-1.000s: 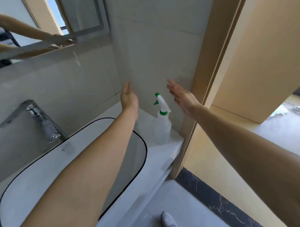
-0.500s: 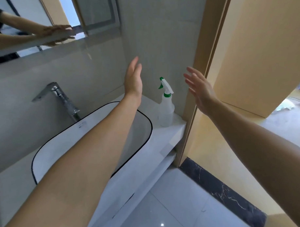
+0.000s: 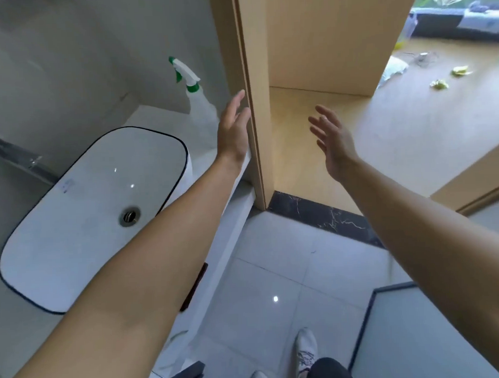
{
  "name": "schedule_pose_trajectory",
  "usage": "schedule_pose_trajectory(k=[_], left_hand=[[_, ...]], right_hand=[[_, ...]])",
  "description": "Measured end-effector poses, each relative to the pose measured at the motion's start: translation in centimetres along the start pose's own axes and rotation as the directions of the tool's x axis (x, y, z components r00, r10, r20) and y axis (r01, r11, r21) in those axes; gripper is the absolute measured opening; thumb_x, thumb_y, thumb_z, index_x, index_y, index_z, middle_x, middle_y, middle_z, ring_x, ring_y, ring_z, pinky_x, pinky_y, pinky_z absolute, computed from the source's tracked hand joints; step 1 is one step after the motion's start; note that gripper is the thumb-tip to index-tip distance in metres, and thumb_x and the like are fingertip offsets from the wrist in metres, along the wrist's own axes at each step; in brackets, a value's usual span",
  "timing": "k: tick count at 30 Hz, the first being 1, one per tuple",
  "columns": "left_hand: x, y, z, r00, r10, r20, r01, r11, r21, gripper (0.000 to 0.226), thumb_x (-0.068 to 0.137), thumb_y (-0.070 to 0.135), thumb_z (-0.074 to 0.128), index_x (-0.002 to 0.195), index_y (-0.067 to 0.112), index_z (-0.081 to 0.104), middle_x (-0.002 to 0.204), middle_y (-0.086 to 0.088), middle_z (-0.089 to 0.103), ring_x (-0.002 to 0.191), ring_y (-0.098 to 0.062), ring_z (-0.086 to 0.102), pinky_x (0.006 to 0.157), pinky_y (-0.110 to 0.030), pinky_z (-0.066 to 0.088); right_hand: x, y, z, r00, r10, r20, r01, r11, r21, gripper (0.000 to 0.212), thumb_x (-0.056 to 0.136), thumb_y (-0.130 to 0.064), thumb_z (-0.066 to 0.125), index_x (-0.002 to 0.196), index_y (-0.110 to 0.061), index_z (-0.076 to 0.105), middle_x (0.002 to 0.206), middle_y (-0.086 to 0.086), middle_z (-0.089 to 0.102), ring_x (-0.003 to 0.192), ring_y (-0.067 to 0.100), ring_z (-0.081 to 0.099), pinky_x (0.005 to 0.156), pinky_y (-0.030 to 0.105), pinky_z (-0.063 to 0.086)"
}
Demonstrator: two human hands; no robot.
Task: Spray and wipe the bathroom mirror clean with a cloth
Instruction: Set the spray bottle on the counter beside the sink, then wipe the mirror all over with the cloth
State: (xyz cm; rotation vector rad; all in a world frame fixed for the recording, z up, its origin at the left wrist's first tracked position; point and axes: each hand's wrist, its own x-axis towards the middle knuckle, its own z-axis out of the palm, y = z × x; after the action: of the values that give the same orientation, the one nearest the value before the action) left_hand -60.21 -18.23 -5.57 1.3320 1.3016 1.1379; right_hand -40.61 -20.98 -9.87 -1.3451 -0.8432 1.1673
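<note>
Head view takes in pale floor tiles [image 3: 273, 258] below both arms, open and bare past the person's shoes [image 3: 304, 348]. Left of the left arm the counter [image 3: 161, 115] runs to a straight front edge, and the sink [image 3: 82, 211], white with a thin dark rim, fills most of it. Between the two hands a wooden door frame [image 3: 254, 104] stands upright and closes off the counter's far end; a dark marble sill [image 3: 325, 217] crosses the floor under the right forearm. Beyond the right hand a wooden floor opens wide, with scraps lying on it. A grey panel edge sits under the right elbow.

Just past the left hand, partly hidden by it, the spray bottle [image 3: 200, 105] stands upright in the counter's corner against the wall, its green and white nozzle turned away from the frame. A tap [image 3: 15, 157] juts in far to the left.

Left hand [image 3: 233, 130] is raised, fingers straight and together, holding nothing, near the bottle. Right hand [image 3: 333, 142] is raised too, fingers spread, empty, well apart from the left.
</note>
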Motion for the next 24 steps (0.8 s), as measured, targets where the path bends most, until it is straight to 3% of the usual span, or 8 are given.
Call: schedule_pose_trajectory(k=[7,10,15,24], left_hand=[[-4.2,-11.5,2.7,0.995,-0.096,0.032,0.095,0.994,0.053,0.045,0.1,0.019,0.044,0.146,0.02,0.048,0.15,0.001,0.047,0.137,-0.01,0.043,0.112,-0.026,0.034],[-6.6,-19.1,3.4,0.986,-0.157,0.055,0.148,0.979,0.138,0.045,0.1,0.02,0.044,0.146,0.022,0.048,0.146,0.001,0.049,0.131,-0.01,0.046,0.107,-0.026,0.037],[-9.2,-33.0,3.0,0.973,-0.226,0.036,0.209,0.944,0.256,0.044,0.103,0.022,0.04,0.146,0.026,0.045,0.149,0.004,0.046,0.134,-0.012,0.044,0.102,-0.024,0.035],[-7.8,-54.2,-5.2,0.947,-0.227,-0.227,0.292,0.902,0.318,0.044,0.103,0.019,0.04,0.147,0.024,0.044,0.153,0.003,0.041,0.138,-0.015,0.042,0.105,-0.024,0.034]], right_hand=[[-3.0,10.9,-3.2,0.99,0.105,-0.095,-0.112,0.991,-0.069,0.036,0.105,-0.028,0.046,0.14,-0.029,0.053,0.136,0.002,0.059,0.132,0.024,0.051,0.118,0.048,0.031],[-3.5,17.5,-3.1,0.983,0.156,-0.091,-0.164,0.982,-0.088,0.035,0.105,-0.031,0.048,0.139,-0.031,0.054,0.143,0.004,0.056,0.134,0.023,0.049,0.113,0.04,0.034],[-2.0,29.7,-1.8,0.977,0.209,-0.045,-0.213,0.969,-0.123,0.037,0.104,-0.024,0.054,0.141,-0.023,0.055,0.129,0.001,0.057,0.118,0.016,0.053,0.101,0.033,0.036],[3.0,48.5,4.5,0.971,0.199,0.13,-0.174,0.967,-0.184,0.038,0.103,-0.015,0.055,0.14,-0.016,0.055,0.128,0.004,0.061,0.118,0.016,0.055,0.092,0.027,0.039]])
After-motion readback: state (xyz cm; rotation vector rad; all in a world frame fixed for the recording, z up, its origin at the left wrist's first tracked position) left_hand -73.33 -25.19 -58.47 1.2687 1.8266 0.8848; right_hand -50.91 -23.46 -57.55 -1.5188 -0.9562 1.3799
